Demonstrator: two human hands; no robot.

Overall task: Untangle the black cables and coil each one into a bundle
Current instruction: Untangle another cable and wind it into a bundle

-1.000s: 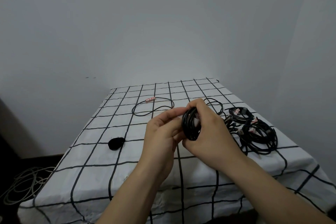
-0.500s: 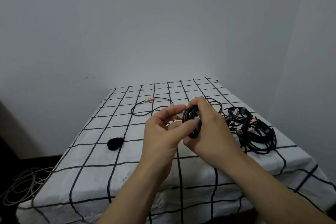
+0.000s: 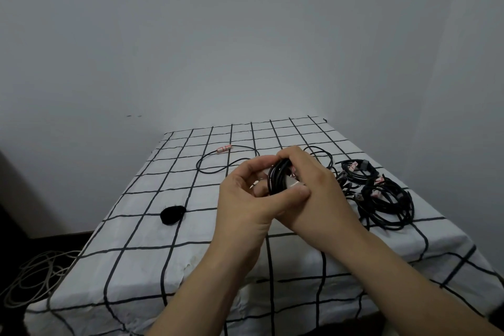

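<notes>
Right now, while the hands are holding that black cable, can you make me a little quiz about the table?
1. True or false: both the left hand and the right hand grip the coiled black cable bundle.
2. The tangled heap of black cables lies: A) on the floor, B) right of the hands, C) left of the hands.
3. Fill in: the small black fuzzy lump rests on the black-and-white checked ____.
Key: 1 true; 2 B; 3 tablecloth.

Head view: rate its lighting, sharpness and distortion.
Head view: dim, even grey light, no glare, faint shadows; the black coiled cable bundle held by left hand and right hand looks soft, strands merging; black-checked white tablecloth lines splay towards frame edges.
</notes>
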